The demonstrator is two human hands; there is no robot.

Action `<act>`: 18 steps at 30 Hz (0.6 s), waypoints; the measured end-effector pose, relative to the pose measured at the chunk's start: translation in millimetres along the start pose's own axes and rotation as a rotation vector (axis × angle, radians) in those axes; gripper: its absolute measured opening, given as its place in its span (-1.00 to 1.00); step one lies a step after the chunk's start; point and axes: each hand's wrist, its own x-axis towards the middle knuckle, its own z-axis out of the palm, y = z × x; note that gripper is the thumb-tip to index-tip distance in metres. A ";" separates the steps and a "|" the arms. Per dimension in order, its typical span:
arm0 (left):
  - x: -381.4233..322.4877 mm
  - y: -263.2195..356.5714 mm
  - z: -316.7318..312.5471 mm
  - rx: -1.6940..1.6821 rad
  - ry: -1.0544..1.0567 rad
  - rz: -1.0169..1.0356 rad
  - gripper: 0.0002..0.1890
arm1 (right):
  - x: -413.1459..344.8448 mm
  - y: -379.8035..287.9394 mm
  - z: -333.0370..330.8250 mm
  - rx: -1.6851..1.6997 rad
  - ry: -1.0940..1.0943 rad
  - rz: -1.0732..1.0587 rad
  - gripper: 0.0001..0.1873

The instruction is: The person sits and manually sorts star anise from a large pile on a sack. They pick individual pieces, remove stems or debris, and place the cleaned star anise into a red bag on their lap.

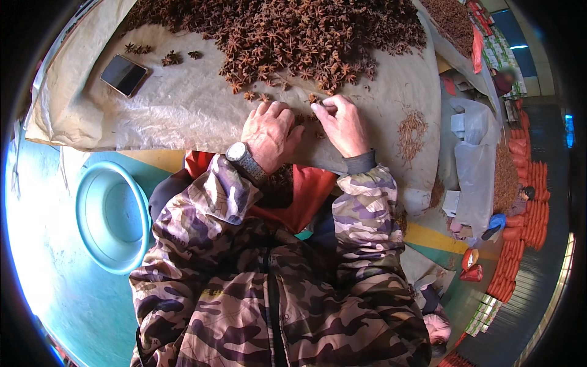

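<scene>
A large heap of dried star anise (293, 36) lies on a tan sheet (183, 110) before me, with a few pods loose along its near edge. My right hand (343, 124) pinches one star anise pod (313, 98) between thumb and forefinger. Beside it, my left hand (271, 130) rests back-up over the sheet with its fingers curled; whatever lies under them is hidden. Several pods sit between the two hands. Below my wrists, an open red bag (314, 192) in my lap contains dark pieces, partly covered by my left forearm.
A smartphone (124, 75) and stray pods (171, 58) lie at the left. Thin stems (412, 133) form a small pile at the right. A light-blue basin (112, 218) stands on the floor. Stacked red sacks (534, 206), plastic sheeting (472, 179) and other people are farther right.
</scene>
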 end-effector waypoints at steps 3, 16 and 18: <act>0.5 -1.2 -0.2 -0.008 0.006 0.009 -0.77 | 9.5 -1.0 12.5 0.026 0.068 -0.065 -0.73; 3.7 -5.9 1.1 -0.058 -0.023 -0.008 -0.76 | 10.9 13.1 1.9 -0.139 0.147 -0.020 -0.76; 3.5 -6.2 1.8 -0.064 -0.040 -0.027 -0.73 | 5.9 5.5 -0.8 -0.181 0.191 -0.115 -0.78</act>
